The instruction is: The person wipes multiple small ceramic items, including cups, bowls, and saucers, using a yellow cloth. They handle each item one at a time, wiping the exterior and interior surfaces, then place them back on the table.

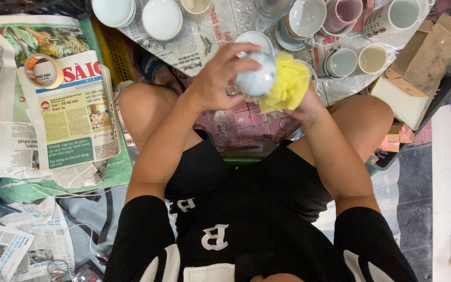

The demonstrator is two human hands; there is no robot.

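Note:
My left hand [219, 79] grips a small white ceramic cup [257, 79] with faint blue marks, held above my knees. A yellow cloth [288, 83] is pressed against the right side of the cup by my right hand [305, 108], which is mostly hidden under the cloth. Both hands are raised in front of me while I sit with my legs apart.
Several white cups, bowls and saucers [162, 18] stand on newspaper ahead of me. An open cardboard box [425, 68] lies at the right. A tape roll [43, 70] rests on a stack of newspapers [74, 115] at the left. More newspaper [6, 245] covers the floor at the lower left.

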